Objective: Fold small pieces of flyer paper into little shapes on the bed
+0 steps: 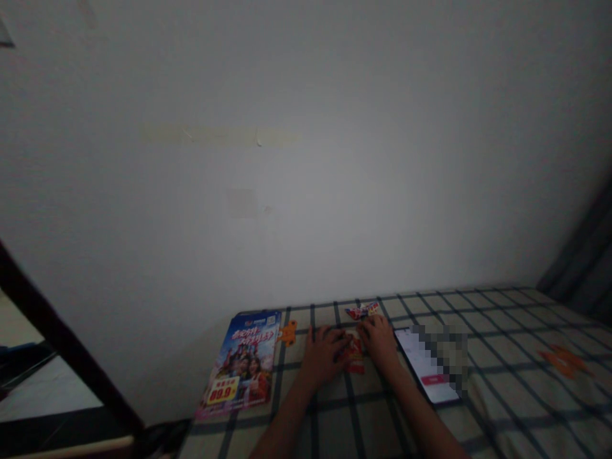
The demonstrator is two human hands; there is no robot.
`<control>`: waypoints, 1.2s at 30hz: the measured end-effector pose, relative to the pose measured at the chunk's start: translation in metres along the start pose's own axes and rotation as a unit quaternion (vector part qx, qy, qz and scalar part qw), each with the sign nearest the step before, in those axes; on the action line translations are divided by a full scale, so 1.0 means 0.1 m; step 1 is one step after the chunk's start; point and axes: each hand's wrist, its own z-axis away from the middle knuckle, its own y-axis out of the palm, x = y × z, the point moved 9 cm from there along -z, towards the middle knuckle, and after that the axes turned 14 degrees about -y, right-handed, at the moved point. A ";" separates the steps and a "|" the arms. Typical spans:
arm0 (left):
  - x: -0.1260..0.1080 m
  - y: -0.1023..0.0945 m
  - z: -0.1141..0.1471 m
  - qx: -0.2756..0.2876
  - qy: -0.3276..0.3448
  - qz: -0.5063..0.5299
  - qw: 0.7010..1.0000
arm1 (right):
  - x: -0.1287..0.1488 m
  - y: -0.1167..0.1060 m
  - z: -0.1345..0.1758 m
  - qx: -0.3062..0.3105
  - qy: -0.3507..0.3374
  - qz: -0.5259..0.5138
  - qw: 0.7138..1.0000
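A small red packet (354,357) with pale markings lies on the checked cloth between my two hands. My left hand (326,352) rests at its left side with fingers spread, and the fingertips reach the packet's edge. On the other side, my right hand (380,336) lies with its fingers slightly bent and apart near the packet's upper end. Whether those fingertips touch it is hard to make out in the dim light. Just beyond the right fingers sits a red, white and blue wrapper (363,310).
A stack of colourful flyers (248,363) lies to the left on the checked cloth (335,421). To the right is a phone (425,366) with its screen lit, partly pixelated. A pale wall (335,191) rises behind; a dark bar (67,331) slants at far left.
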 end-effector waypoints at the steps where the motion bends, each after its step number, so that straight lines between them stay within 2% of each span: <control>1: 0.00 0.00 0.00 0.003 0.002 -0.002 1.000 | 0.00 0.00 0.01 -0.002 -0.004 -0.003 1.000; 7: -0.01 0.00 0.00 0.007 -0.001 0.000 1.000 | 0.02 0.02 0.07 0.010 -0.033 -0.032 0.999; 14: 0.06 -0.10 -0.02 -0.043 -0.032 0.045 0.998 | 0.01 -0.09 0.25 -0.003 -0.036 -0.023 0.999; 21: 0.05 -0.19 0.01 -0.090 -0.027 0.063 0.994 | 0.22 -0.23 0.41 -0.036 -0.036 0.002 0.999; 27: 0.10 -0.13 -0.02 -0.087 -0.028 0.059 0.994 | 0.35 -0.15 0.54 -0.065 -0.053 -0.041 0.996; 32: 0.09 -0.16 -0.02 -0.080 -0.042 0.053 0.994 | 0.22 -0.16 0.60 -0.097 -0.035 -0.075 0.992; 36: 0.07 -0.18 -0.01 -0.077 -0.038 0.043 0.995 | 0.19 -0.13 0.58 -0.090 -0.044 -0.082 0.992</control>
